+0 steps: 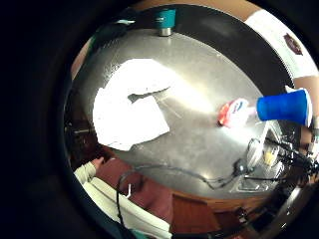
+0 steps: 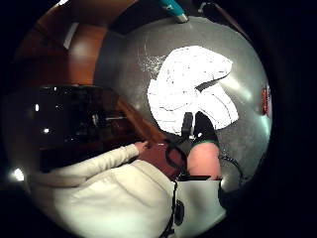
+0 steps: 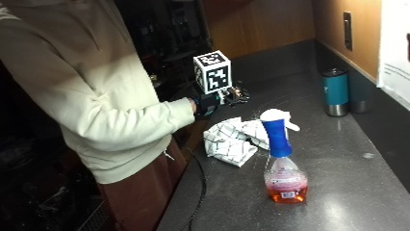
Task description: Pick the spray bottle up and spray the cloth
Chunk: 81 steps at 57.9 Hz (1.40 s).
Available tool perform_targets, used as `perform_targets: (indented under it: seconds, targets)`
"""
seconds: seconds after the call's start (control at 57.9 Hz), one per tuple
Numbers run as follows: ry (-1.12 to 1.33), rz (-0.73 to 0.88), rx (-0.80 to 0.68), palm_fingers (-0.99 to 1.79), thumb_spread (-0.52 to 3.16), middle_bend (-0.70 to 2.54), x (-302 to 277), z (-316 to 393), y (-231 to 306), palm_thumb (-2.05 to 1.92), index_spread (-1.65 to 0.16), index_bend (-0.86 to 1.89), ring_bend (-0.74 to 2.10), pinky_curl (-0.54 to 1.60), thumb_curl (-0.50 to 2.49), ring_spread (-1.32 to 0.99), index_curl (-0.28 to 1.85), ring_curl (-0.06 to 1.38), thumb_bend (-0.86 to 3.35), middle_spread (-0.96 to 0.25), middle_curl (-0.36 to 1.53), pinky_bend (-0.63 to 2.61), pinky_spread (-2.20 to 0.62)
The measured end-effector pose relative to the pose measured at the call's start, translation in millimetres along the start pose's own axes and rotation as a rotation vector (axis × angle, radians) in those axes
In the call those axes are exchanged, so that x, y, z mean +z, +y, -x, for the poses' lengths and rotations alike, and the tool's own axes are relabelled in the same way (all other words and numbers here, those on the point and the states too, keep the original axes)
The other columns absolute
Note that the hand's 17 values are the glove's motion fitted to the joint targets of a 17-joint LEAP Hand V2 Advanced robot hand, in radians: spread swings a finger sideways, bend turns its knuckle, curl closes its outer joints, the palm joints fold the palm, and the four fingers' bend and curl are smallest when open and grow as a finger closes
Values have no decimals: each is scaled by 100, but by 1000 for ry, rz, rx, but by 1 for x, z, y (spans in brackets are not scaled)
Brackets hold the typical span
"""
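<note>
Gloved hand above the cloth, bottle standing apart

The grip (image 3: 204, 106) hovers over the crumpled checked cloth (image 3: 234, 137), holding nothing; its finger spread cannot be told. The spray bottle (image 3: 283, 166) stands upright beside the cloth on the tabletop (image 3: 346, 202); a teal tumbler (image 3: 335, 91) stands behind.

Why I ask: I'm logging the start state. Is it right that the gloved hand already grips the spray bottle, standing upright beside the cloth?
No. The outside view shows the hand raised over the cloth, holding nothing. The spray bottle stands upright beside the cloth, untouched.
</note>
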<state>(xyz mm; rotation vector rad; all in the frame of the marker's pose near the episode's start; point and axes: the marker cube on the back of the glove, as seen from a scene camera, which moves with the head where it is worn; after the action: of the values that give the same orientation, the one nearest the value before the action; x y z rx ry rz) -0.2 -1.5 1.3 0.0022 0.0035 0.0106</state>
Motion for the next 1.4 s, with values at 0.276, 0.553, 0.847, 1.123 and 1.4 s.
perform_targets:
  seconds: [0.276,0.553,0.847,1.123,1.4]
  targets:
    - [5,-22,27,44,78,24,-2,2,0,73,-35,19,25,19,30,-2,24,17,30,-5,20,24,12]
    - [12,-112,60,44,90,19,-10,-5,23,79,-37,17,23,25,40,-2,29,21,17,-5,27,20,13]
    - [-67,-331,125,45,93,19,-21,-28,60,85,-37,16,24,28,47,-2,31,25,6,-6,31,19,14]
    - [-153,-653,270,47,93,21,-27,-86,103,87,-36,13,28,31,52,-3,30,28,-2,-6,34,19,13]
    - [-234,-854,456,44,92,24,-15,-138,116,83,-34,10,33,34,52,-5,25,31,-3,-5,36,23,12]
